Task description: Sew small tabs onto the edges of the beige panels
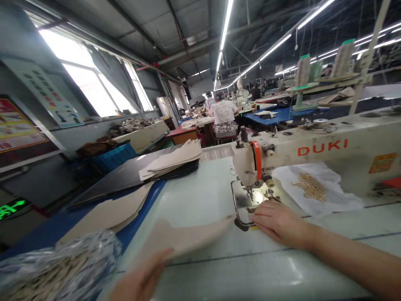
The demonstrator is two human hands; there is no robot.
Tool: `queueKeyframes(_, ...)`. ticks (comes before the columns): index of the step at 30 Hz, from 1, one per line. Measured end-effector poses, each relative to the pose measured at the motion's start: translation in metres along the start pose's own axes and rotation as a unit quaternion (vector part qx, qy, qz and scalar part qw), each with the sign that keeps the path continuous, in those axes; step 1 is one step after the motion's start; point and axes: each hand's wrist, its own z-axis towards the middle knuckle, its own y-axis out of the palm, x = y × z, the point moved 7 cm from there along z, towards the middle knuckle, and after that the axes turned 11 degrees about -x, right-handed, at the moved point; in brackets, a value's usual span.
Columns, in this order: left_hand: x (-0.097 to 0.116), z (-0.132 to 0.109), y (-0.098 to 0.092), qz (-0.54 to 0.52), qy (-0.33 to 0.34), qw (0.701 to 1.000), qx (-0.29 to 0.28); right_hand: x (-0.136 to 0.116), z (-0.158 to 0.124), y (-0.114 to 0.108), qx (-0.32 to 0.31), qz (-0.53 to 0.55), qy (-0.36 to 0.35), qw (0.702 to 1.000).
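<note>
At the lower middle my left hand [145, 269], blurred by motion, grips a beige fabric panel [188, 239]. The panel is lifted at a slant over the pale table, with its tip close to the sewing machine's plate. My right hand [277, 221] rests at the front right of the metal needle plate [242, 205], fingers bent and together; whatever lies under the fingertips is hidden. Just behind those fingers is the lit needle area of the sewing machine [322, 144], marked DUKI. A pile of small tan pieces [310, 187] lies on a white sheet [340, 188] right of the needle.
Stacked beige panels [175, 159] lie at the back left, with more beige panels [109, 213] nearer. A clear plastic bag [103, 255] of tan pieces stands front left. Thread cones [303, 71] rise at the right. A seated person [223, 113] is farther off.
</note>
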Motion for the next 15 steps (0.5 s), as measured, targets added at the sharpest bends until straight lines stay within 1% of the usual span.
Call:
queueKeyframes(1,-0.022,0.013,-0.024,0.006,-0.112,0.994,0.015,0.000,0.000,0.001,-0.004,0.008,0.001,1.000)
queueKeyframes(2,-0.039,0.028,-0.054,0.033,-0.212,0.975,0.051,0.001,0.001,0.002,-0.007,0.017,0.002,1.000)
queueKeyframes(3,-0.049,0.046,-0.084,0.073,-0.280,0.954,0.085,0.001,0.001,0.003,-0.011,0.026,0.004,1.000)
queueKeyframes(4,-0.053,0.069,-0.112,0.108,-0.307,0.936,0.132,0.002,0.001,0.004,-0.014,0.035,0.007,0.999)
queueKeyframes(5,-0.052,0.096,-0.135,0.126,-0.287,0.933,0.175,0.002,0.001,0.005,-0.019,0.043,0.010,0.999)
queueKeyframes(6,-0.049,0.127,-0.150,0.127,-0.241,0.942,0.198,0.003,0.001,0.006,-0.022,0.050,0.013,0.998)
queueKeyframes(7,-0.050,0.158,-0.156,0.116,-0.203,0.952,0.198,0.004,0.001,0.007,-0.025,0.057,0.017,0.998)
queueKeyframes(8,-0.055,0.186,-0.156,0.094,-0.184,0.960,0.190,0.005,0.002,0.007,-0.027,0.063,0.022,0.997)
queueKeyframes(9,-0.062,0.213,-0.150,0.081,-0.182,0.964,0.177,0.006,0.002,0.008,-0.029,0.069,0.027,0.997)
queueKeyframes(10,-0.072,0.236,-0.139,0.068,-0.191,0.965,0.165,0.008,0.002,0.008,-0.029,0.075,0.033,0.996)
queueKeyframes(11,-0.082,0.255,-0.123,0.055,-0.208,0.965,0.151,0.009,0.003,0.008,-0.025,0.078,0.036,0.996)
queueKeyframes(12,-0.092,0.271,-0.104,0.042,-0.224,0.965,0.132,0.011,0.003,0.007,-0.020,0.077,0.039,0.996)
queueKeyframes(13,-0.101,0.284,-0.082,0.030,-0.235,0.965,0.113,0.012,0.003,0.006,-0.013,0.075,0.043,0.996)
queueKeyframes(15,-0.114,0.301,-0.037,0.013,-0.249,0.965,0.077,0.016,0.004,0.003,0.001,0.065,0.048,0.997)
